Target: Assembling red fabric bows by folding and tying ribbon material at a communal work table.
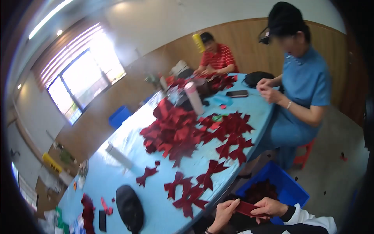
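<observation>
the fingers of the left hand [224,214] and the right hand [272,207] are both closed on a dark red piece [245,208], held stretched between them, off the desk [157,201] and just beside its edge. next to the hands, a blue bin [295,188] holds more dark red pieces [260,191]. on the desk near the edge lie bow-shaped red cutouts [189,198]; beyond them rises a big red heap [169,130] beside a pink-topped bottle [194,100]. farther off, a person in blue [306,80] sits at the desk.
</observation>
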Motion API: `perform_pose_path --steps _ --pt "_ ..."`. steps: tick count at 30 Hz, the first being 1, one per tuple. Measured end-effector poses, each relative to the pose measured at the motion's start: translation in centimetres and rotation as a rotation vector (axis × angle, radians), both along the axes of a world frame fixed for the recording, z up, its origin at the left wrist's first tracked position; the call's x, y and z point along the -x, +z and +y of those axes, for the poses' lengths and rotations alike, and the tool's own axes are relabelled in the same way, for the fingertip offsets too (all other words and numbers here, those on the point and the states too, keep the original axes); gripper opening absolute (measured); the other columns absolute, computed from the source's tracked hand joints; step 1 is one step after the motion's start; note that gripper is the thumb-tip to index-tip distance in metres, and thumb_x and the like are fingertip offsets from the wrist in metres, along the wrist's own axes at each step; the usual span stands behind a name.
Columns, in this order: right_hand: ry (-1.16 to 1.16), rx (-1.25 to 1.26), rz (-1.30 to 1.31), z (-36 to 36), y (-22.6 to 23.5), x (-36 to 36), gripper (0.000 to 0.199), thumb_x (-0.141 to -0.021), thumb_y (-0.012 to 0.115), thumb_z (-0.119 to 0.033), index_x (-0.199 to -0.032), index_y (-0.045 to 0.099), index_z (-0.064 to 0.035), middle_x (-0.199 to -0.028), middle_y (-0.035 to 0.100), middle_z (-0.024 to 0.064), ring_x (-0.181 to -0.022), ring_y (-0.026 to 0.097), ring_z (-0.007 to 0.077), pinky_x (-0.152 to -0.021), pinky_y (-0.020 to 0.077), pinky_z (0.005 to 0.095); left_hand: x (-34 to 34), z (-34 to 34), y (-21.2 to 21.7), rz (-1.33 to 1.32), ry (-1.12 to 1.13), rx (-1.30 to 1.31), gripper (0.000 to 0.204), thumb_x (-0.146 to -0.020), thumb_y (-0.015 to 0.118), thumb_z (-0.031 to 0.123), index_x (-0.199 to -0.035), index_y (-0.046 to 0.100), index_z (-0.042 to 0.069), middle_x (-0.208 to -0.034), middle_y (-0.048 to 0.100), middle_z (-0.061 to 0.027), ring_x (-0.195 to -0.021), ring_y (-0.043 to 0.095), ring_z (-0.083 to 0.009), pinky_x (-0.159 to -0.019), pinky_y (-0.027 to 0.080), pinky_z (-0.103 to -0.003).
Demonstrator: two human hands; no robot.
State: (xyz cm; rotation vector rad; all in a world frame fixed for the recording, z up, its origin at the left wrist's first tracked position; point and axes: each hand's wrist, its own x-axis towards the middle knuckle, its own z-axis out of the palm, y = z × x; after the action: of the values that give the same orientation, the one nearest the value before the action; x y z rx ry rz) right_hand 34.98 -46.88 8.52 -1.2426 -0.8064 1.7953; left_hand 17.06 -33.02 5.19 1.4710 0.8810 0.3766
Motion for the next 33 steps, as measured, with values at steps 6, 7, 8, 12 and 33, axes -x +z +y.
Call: perform_pose_path --steps 6,7,8,12,33 --pt "-0.005 -0.033 0.044 0.2 1.6 0.9 0.024 -0.091 0.055 -0.023 -0.09 0.064 -0.0009 -0.064 0.064 0.0062 -0.043 0.046 0.0042 -0.041 0.0356 0.018 1.9 -0.3 0.4 -0.104 0.209 -0.026 0.028 -0.088 0.061 0.024 -0.072 0.065 0.001 -0.056 0.051 0.0034 -0.052 0.043 -0.0031 -0.046 0.031 -0.019" --pt "-0.005 -0.043 0.068 0.7 2.0 1.1 0.023 -0.091 0.054 -0.021 -0.09 0.063 0.0006 -0.065 0.064 0.008 -0.043 0.047 0.0046 -0.041 0.0368 0.0188 2.3 -0.2 0.7 -0.092 0.204 -0.002 0.028 -0.088 0.061 0.024 -0.072 0.065 0.001 -0.056 0.051 0.0034 -0.052 0.043 -0.0031 -0.046 0.031 -0.019" --pt "-0.075 -0.071 0.046 0.8 2.7 1.3 0.023 -0.092 0.053 -0.019 -0.089 0.063 0.0013 -0.064 0.064 0.0086 -0.044 0.049 0.0063 -0.042 0.0391 0.0194 2.3 0.1 1.5 -0.131 0.262 0.022 0.028 -0.088 0.058 0.021 -0.069 0.063 0.001 -0.057 0.052 0.0027 -0.053 0.044 -0.004 -0.048 0.032 -0.02" --pt "-0.325 -0.219 -0.164 0.5 5.4 0.0 0.02 -0.092 0.05 -0.013 -0.085 0.059 0.0033 -0.059 0.061 0.0106 -0.049 0.059 0.0164 -0.046 0.0461 0.0238 -0.2 1.0 3.0 -0.438 0.181 0.033 0.021 -0.09 0.055 0.016 -0.08 0.063 0.0 -0.06 0.052 0.0023 -0.051 0.043 -0.0038 -0.047 0.032 -0.019" --pt "-0.129 -0.149 -0.002 0.4 4.9 3.0 0.021 -0.091 0.052 -0.015 -0.083 0.059 0.0029 -0.063 0.061 0.0107 -0.051 0.06 0.0167 -0.048 0.0479 0.0251 -0.7 -2.6 4.0 -0.313 -0.19 -1.158 0.049 -0.06 0.063 -0.003 -0.109 0.057 0.001 -0.106 0.059 -0.0127 -0.106 0.052 -0.0321 -0.092 0.037 -0.046"
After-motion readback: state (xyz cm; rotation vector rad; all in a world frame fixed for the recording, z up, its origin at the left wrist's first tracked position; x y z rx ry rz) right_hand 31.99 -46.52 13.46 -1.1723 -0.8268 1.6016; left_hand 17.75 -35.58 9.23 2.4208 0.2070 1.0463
